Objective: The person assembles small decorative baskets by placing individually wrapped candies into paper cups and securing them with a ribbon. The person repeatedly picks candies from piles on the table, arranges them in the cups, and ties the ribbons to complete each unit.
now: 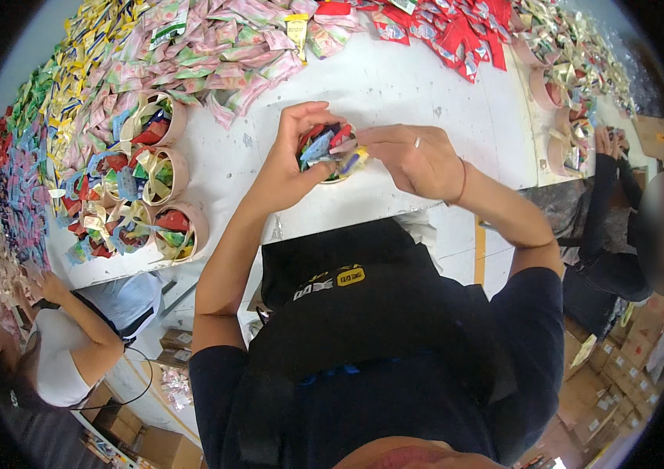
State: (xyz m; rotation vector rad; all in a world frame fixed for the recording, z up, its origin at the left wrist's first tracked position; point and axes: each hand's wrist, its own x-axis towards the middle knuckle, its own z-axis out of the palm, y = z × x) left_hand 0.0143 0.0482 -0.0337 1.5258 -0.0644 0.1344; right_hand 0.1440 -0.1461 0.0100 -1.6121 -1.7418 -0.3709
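Note:
Near the table's front edge, a round tub (pixel 338 181) stands packed with small wrapped packets (pixel 319 146) in red, blue, green and yellow. My left hand (pixel 285 173) curls around its left side, with the thumb over the near rim. From the right, my right hand (pixel 424 162), wearing a ring, reaches to the packets. Its fingers are closed together at the tub's right rim, beside a clear and yellow packet (pixel 354 161). What those fingertips hold, if anything, is hidden.
Filled pale tubs (pixel 185 227) stand to the left, more tubs (pixel 560 141) at right. Behind lie heaps of pink packets (pixel 222 62), yellow packets (pixel 74 86) and red packets (pixel 457 39). One co-worker (pixel 66 352) is at left, another person's arm (pixel 599 195) at right.

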